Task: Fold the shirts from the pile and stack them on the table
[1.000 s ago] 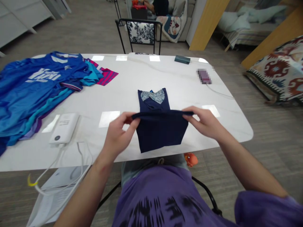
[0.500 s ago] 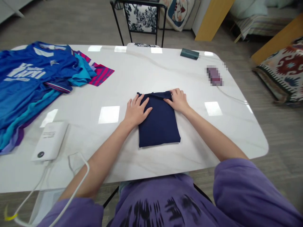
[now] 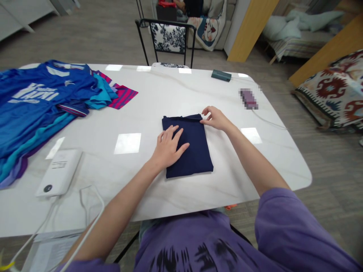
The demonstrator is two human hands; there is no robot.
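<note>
A navy garment [image 3: 195, 151], folded into a neat rectangle, lies on the white table [image 3: 159, 98] in front of me. My left hand [image 3: 169, 146] rests flat on its left half with the fingers spread. My right hand [image 3: 214, 118] sits at the garment's far right corner, fingertips curled lightly at the folded edge; I cannot see whether it pinches the cloth.
A pile of blue, teal and pink-striped shirts [image 3: 42, 105] covers the table's left end. A white power bank [image 3: 58, 172] with cables lies near my left. A dark case [image 3: 221, 75] and a blurred small device [image 3: 248, 99] sit at the far right. A chair [image 3: 167, 39] stands beyond the table.
One second ago both hands held the garment's near edge up in the air; they laid it forward over the collar. Since then the left hand slid toward me across the folded cloth.
</note>
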